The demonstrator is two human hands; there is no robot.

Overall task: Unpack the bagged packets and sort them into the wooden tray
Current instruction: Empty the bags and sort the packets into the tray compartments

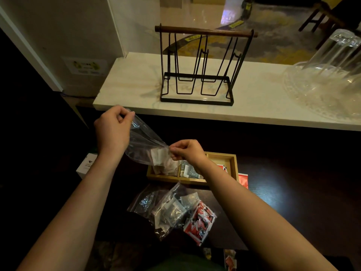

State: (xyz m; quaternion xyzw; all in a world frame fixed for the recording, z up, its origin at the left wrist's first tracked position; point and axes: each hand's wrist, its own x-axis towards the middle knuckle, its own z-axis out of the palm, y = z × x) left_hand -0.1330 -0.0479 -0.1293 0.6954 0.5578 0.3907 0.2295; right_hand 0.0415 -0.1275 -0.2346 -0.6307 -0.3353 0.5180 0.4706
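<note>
1. You hold the clear plastic zip bag (pixel 144 139) in the air above the left end of the light wooden three-compartment tray (pixel 233 163), tilted so its lower end hangs over the left compartment; judging by that tilt, you are tipping its contents out there.
2. The bag looks thin, glossy and crinkled, and pale beige paper packets (pixel 159 158) show through its lower end, just above more beige packets already lying in that left compartment.
3. Your left hand (pixel 113 130) lifts the upper end, its grip pinching the plastic between thumb and fingers, which keeps the bag high and slanted.
4. Your right hand (pixel 188 150) pinches the lower end near the packets, its grip closed on the film, probably to steady the mouth and steer what slides out.
5. The middle compartment holds grey-green patterned packets (pixel 190 170); the right one shows a red-and-white packet, partly hidden by your forearm.
6. On the dark desk (pixel 293 192) nearer you lie more clear bags of packets (pixel 172 210) with a red, white and black sachet (pixel 200 222) beside them, still to sort.
7. Behind, a black wire rack with a wooden bar (pixel 203 65) stands on the pale marble ledge (pixel 136 85).
</note>
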